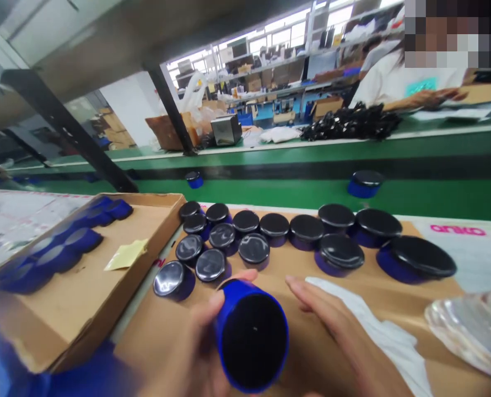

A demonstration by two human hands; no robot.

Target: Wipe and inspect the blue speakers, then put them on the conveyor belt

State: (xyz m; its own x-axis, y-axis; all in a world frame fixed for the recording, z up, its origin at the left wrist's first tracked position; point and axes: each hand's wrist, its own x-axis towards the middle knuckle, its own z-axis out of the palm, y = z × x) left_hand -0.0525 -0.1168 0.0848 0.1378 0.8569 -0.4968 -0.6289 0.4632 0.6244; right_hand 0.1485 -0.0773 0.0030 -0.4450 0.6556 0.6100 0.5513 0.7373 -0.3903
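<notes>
My left hand [193,342] is wrapped round a blue cylinder with a black round end [253,339], tilted so that the dark end faces me. To its right my right hand [340,328] is held apart from the cylinder, fingers stretched out and nothing in them. Just beyond both hands, several similar short blue cylinders with glossy black tops [253,249] stand in uneven rows on brown cardboard [154,325]. A crumpled white cloth [377,325] lies partly behind my right hand.
On the left, a shallow cardboard box [141,286] holds several blue pieces and a yellow note [127,255]. A clear plastic roll-like object [472,325] sits at the right. Two cylinders stand on the green belt [270,190]. Across it, a person [394,82] handles something beside black cables [352,122].
</notes>
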